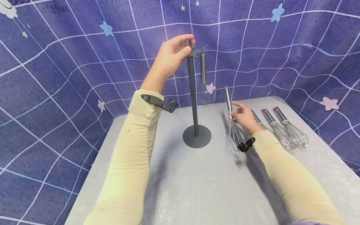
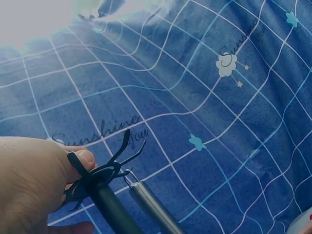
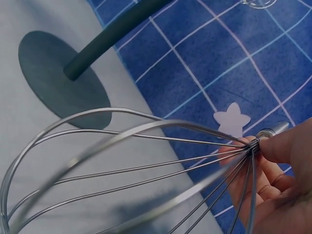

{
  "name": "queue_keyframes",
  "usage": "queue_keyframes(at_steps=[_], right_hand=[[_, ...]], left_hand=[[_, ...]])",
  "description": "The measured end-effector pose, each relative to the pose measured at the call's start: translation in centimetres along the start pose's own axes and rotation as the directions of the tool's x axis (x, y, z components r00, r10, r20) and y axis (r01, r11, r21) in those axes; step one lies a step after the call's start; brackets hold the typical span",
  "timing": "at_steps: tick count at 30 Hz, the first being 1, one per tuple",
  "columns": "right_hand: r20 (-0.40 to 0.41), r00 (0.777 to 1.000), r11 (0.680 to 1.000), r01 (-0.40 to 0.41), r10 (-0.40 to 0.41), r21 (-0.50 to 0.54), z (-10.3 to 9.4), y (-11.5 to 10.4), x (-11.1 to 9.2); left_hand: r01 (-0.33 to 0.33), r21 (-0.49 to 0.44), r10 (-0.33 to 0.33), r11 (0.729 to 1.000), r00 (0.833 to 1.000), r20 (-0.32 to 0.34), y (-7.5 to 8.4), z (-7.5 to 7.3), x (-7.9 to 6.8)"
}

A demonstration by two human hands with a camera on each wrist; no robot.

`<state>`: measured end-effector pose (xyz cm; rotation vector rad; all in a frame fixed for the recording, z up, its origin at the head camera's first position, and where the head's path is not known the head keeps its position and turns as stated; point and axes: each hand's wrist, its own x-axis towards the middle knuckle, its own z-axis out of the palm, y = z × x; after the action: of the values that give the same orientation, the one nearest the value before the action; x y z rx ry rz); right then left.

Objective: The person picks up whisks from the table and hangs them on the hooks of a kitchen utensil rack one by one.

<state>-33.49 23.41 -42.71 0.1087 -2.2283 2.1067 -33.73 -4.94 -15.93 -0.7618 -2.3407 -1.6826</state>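
A dark grey stand with a pole and round base rises from the table. At its top, my left hand holds the hooked ring, thumb and fingers around it. From one hook hangs a whisk by its loop, its steel handle pointing down; its wires are faint against the cloth. Right of the stand, my right hand pinches another whisk where wires meet handle. That whisk is handle up, and its wire loops spread large across the right wrist view.
Several more whisks lie on the grey table to the right; two with red-tipped handles are plain, another is partly behind the right hand. A blue-purple gridded cloth with stars hangs close behind and beside the table.
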Motion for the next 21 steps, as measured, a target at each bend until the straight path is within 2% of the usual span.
queue_keyframes(at_steps=[10,13,21], right_hand=[[-0.006,0.999,0.999,0.034,-0.034,0.042,0.2,-0.4,-0.4],[-0.014,0.998,0.997,0.065,-0.064,0.052,0.4,-0.4,-0.4],[-0.014,0.994,0.985,0.111,-0.11,0.133,1.5,-0.4,-0.2]], left_hand=[[-0.022,-0.019,0.021,1.0,1.0,-0.005,-0.2,0.0,0.1],[-0.009,-0.028,0.008,1.0,1.0,-0.004,0.0,0.0,0.1],[-0.008,0.009,0.009,1.0,1.0,-0.01,0.2,0.0,-0.1]])
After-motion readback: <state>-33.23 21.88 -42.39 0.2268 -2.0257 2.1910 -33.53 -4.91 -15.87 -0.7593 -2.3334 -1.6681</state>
